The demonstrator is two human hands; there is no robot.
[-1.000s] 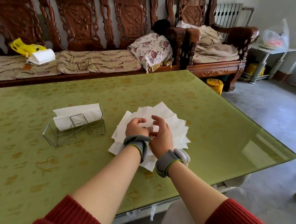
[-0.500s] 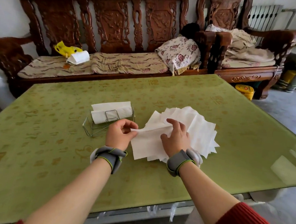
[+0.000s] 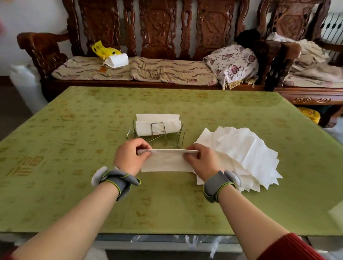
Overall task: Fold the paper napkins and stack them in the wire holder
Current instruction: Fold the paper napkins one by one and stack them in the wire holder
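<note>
A white paper napkin (image 3: 166, 160) lies folded over in front of me on the green table (image 3: 62, 161). My left hand (image 3: 130, 157) pinches its left end and my right hand (image 3: 202, 161) pinches its right end along the upper fold. Just behind it stands the wire holder (image 3: 165, 138), with folded napkins (image 3: 157, 123) leaning in its back half. A fanned pile of unfolded napkins (image 3: 246, 151) rests to the right, partly under my right wrist.
A carved wooden bench (image 3: 153, 44) with cushions runs along the table's far side, carrying a yellow bag (image 3: 103, 49) and a floral pillow (image 3: 233, 62). A wooden armchair (image 3: 311, 59) stands at the back right. The table's near edge is close to my body.
My left hand pulled one napkin off the pile to the left. Both hands now hold it folded over in front of the holder. The camera has swung left.
</note>
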